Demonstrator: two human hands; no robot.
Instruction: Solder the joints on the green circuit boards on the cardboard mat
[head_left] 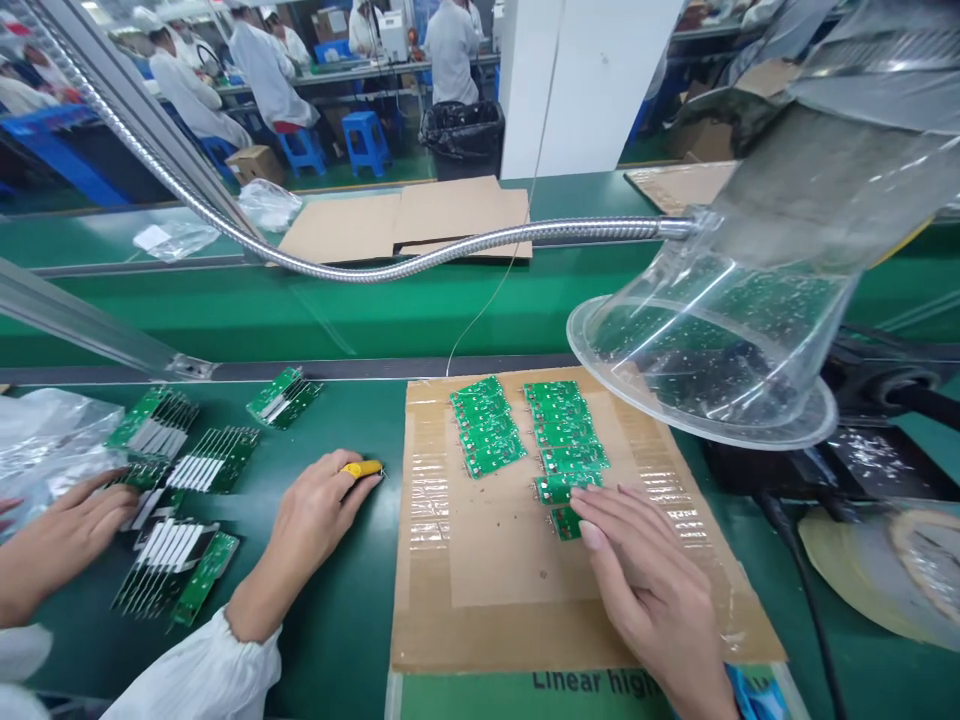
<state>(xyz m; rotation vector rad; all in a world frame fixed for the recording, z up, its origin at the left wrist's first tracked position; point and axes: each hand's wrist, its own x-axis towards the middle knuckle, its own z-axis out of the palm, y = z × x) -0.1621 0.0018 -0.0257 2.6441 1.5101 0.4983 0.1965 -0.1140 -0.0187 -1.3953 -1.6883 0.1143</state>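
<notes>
My left hand (pixel 311 515) rests on the green tabletop, its fingers closed around a small yellow-handled tool (pixel 363 468) with a short metal tip. Most of that tool is hidden, so its kind is unclear. Over the cardboard sheet (pixel 427 625), my right hand (pixel 652 585) has thumb and fingertips at the right end of a green circuit board (pixel 564 523), the lowest in the right column. Its right end is covered by my fingers. Above it lie more boards (pixel 566 430), touching or nearly so. A left column of boards (pixel 487 425) lies alongside.
At left, a co-worker's hand (pixel 71 535) touches a cluster of boards with metal strips (pixel 202 460); another such board (pixel 283 398) lies apart. A clear fume hood (pixel 697 340) overhangs the right side, on a flexible metal arm (pixel 450 245). A black cable (pixel 802 590) runs along the right.
</notes>
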